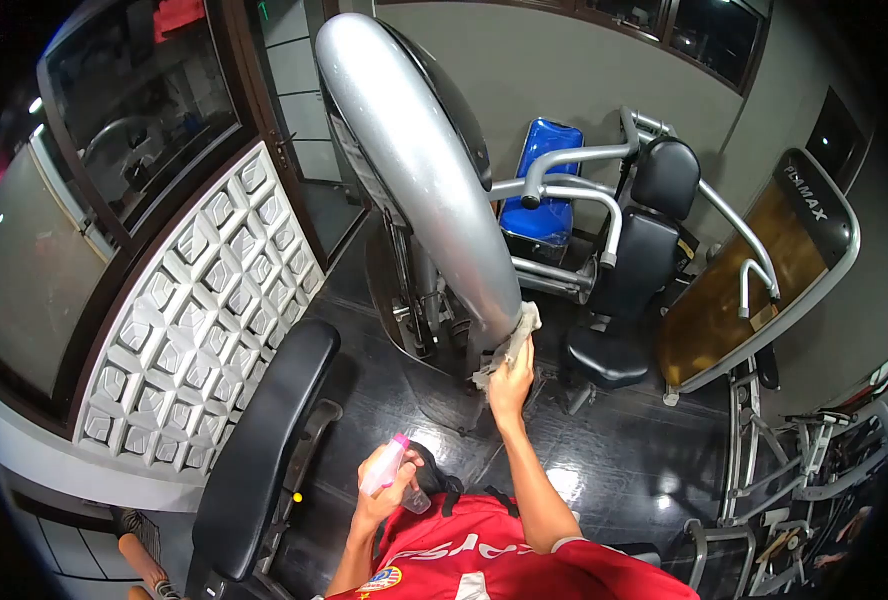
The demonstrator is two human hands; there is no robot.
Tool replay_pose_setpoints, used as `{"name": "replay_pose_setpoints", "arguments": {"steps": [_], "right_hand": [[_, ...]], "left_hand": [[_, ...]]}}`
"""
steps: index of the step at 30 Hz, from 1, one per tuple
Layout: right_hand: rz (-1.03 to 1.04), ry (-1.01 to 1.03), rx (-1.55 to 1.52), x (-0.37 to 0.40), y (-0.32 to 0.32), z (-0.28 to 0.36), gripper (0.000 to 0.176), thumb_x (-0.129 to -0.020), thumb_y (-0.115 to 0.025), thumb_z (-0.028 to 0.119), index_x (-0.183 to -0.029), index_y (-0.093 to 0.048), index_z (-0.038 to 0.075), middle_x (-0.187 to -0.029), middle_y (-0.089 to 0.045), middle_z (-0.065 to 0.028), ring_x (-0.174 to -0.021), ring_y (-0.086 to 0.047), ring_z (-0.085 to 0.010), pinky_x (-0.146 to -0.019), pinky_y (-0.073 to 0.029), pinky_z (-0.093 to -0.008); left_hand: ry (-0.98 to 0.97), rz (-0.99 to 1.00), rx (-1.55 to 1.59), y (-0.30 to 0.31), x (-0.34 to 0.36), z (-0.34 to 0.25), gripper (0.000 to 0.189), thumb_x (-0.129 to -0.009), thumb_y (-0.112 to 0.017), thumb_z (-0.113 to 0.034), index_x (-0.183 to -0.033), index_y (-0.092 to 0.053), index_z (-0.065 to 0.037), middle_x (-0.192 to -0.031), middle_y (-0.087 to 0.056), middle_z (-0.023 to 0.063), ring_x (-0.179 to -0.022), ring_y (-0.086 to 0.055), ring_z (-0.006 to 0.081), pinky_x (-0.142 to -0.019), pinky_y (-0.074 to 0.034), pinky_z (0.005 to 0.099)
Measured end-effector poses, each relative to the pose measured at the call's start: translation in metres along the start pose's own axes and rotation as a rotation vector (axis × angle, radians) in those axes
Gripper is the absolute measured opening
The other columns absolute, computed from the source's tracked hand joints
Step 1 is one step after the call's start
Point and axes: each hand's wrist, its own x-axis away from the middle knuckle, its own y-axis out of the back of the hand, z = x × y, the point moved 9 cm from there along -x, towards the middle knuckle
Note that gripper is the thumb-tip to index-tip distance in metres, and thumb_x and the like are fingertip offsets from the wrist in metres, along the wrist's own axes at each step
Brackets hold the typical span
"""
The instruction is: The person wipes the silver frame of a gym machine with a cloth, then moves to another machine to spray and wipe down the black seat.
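"Nearest item?"
"Left hand (398, 490), in front of the red jersey (464, 548): fingers wrapped around a pink-capped plastic bottle (383, 466), cap end up, tilted."
"Right hand (510, 388)?"
"Farther out, arm extended. Fingers closed on a crumpled pale cloth (525, 327), which touches the lower right edge of the silver curved machine frame (419, 150)."
"To the left?"
"Black padded bench (269, 450), apart from both hands."
"Beyond the cloth?"
"Black machine seat (607, 358), right of the frame; behind it, a blue chair (539, 190) near the wall. At far right, a panel (754, 290) lettered FLAMAX, leaning in view."
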Motion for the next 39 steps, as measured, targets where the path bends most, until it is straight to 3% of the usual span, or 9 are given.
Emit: {"name": "replay_pose_setpoints", "arguments": {"steps": [3, 11, 13, 23, 27, 29, 33, 35, 39], "right_hand": [[0.027, -0.204, -0.18, -0.003, 0.002, -0.001, 0.048, -0.083, -0.046, -0.005, -0.131, -0.041, -0.006, -0.132, -0.047, -0.0241, -0.125, -0.043, -0.0356, -0.104, -0.034, -0.0381], [0.251, -0.091, 0.044, 0.001, 0.003, 0.02, 0.056, -0.078, -0.043, -0.01, -0.133, -0.031, -0.01, -0.138, -0.032, -0.0321, -0.126, -0.032, -0.0457, -0.106, -0.031, -0.0435], [0.323, 0.11, 0.255, 0.013, 0.0, 0.028, 0.053, -0.077, -0.044, -0.01, -0.129, -0.035, -0.01, -0.138, -0.031, -0.0314, -0.129, -0.027, -0.0478, -0.107, -0.029, -0.0437], [0.594, 0.31, 0.535, 0.053, -0.001, 0.046, 0.054, -0.065, -0.052, -0.01, -0.118, -0.052, 0.0, -0.129, -0.046, -0.0214, -0.123, -0.04, -0.0442, -0.099, -0.041, -0.0429], [0.745, 0.222, 0.382, 0.056, 0.02, 0.03, 0.05, -0.067, -0.046, -0.008, -0.115, -0.057, 0.004, -0.123, -0.053, -0.0209, -0.118, -0.049, -0.0348, -0.1, -0.041, -0.038], [0.81, -0.067, 0.053, 0.045, 0.038, 0.011, 0.046, -0.069, -0.042, -0.008, -0.111, -0.059, 0.003, -0.113, -0.059, -0.0192, -0.113, -0.055, -0.0298, -0.098, -0.04, -0.0333], [0.284, -0.353, -0.299, 0.002, 0.081, -0.023, 0.049, -0.07, -0.035, -0.011, -0.112, -0.058, -0.001, -0.11, -0.063, -0.0144, -0.106, -0.058, -0.0225, -0.096, -0.039, -0.0293], [0.128, -0.101, -0.143, -0.012, 0.082, 0.019, 0.052, -0.069, -0.037, -0.011, -0.116, -0.056, -0.001, -0.118, -0.059, -0.0176, -0.115, -0.054, -0.0252, -0.101, -0.036, -0.0312], [0.269, 0.325, 0.55, 0.009, 0.011, 0.009, 0.046, -0.072, -0.048, -0.007, -0.118, -0.053, -0.007, -0.135, -0.043, -0.0207, -0.129, -0.037, -0.0354, -0.108, -0.031, -0.0401]], "left_hand": [[0.01, -0.004, -0.004, 0.003, 0.0, 0.004, 0.018, -0.085, -0.062, -0.007, -0.099, -0.056, 0.004, -0.086, -0.064, 0.0142, -0.057, -0.06, 0.0149, -0.051, -0.049, 0.0256], [-0.025, -0.046, -0.001, 0.004, -0.005, -0.002, 0.017, -0.086, -0.061, -0.007, -0.097, -0.055, 0.005, -0.085, -0.063, 0.015, -0.056, -0.059, 0.0153, -0.05, -0.049, 0.026], [0.002, -0.078, 0.03, 0.006, -0.004, 0.001, 0.016, -0.086, -0.06, -0.006, -0.097, -0.054, 0.005, -0.084, -0.063, 0.0151, -0.055, -0.059, 0.0155, -0.051, -0.049, 0.026], [0.048, -0.028, -0.052, 0.009, -0.002, 0.006, 0.019, -0.088, -0.059, -0.011, -0.1, -0.052, 0.002, -0.088, -0.06, 0.0163, -0.055, -0.058, 0.0171, -0.052, -0.049, 0.0288], [0.046, -0.055, -0.022, 0.01, -0.006, 0.005, 0.017, -0.087, -0.059, -0.008, -0.099, -0.053, 0.003, -0.086, -0.061, 0.0152, -0.054, -0.058, 0.0164, -0.051, -0.049, 0.0275], [0.054, -0.076, 0.002, 0.011, -0.006, 0.006, 0.015, -0.086, -0.059, -0.004, -0.097, -0.054, 0.005, -0.084, -0.063, 0.0144, -0.053, -0.059, 0.0156, -0.05, -0.049, 0.0262], [0.046, -0.083, -0.023, 0.011, -0.009, 0.008, 0.015, -0.086, -0.059, -0.005, -0.097, -0.054, 0.004, -0.084, -0.063, 0.0142, -0.054, -0.059, 0.0154, -0.05, -0.049, 0.0264], [0.035, -0.077, -0.021, 0.008, -0.011, 0.01, 0.015, -0.087, -0.059, -0.005, -0.097, -0.054, 0.004, -0.084, -0.063, 0.0141, -0.054, -0.059, 0.0153, -0.05, -0.049, 0.0265], [0.043, -0.036, -0.013, -0.001, -0.012, 0.011, 0.016, -0.087, -0.059, -0.006, -0.098, -0.054, 0.004, -0.084, -0.063, 0.0141, -0.055, -0.059, 0.0151, -0.05, -0.049, 0.0262]]}}
